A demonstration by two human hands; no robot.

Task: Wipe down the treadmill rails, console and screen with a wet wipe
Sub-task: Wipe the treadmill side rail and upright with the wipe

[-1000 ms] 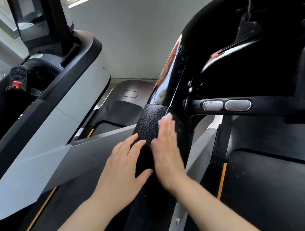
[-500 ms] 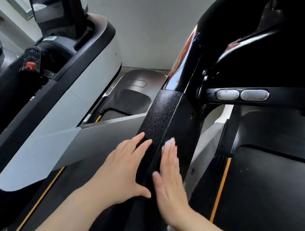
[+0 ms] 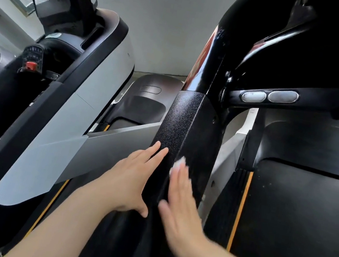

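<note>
Against a grey wall (image 3: 168, 29), the textured black upright (image 3: 185, 130) was flanked by flat hands: left (image 3: 134, 180) released, right (image 3: 181, 207) pressing a wet wipe (image 3: 178, 162).

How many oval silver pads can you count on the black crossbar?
2: the left silver pad and the right silver pad, side by side on the crossbar. More may lie out of view.

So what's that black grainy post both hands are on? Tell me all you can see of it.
The textured post is a black, pebbly-surfaced upright of the treadmill, leaning slightly and joining a glossy black section above. The left hand rests flat on its left face. The right hand, blurred, presses a white wipe under straight fingers against its front. Its base is out of view.
</note>
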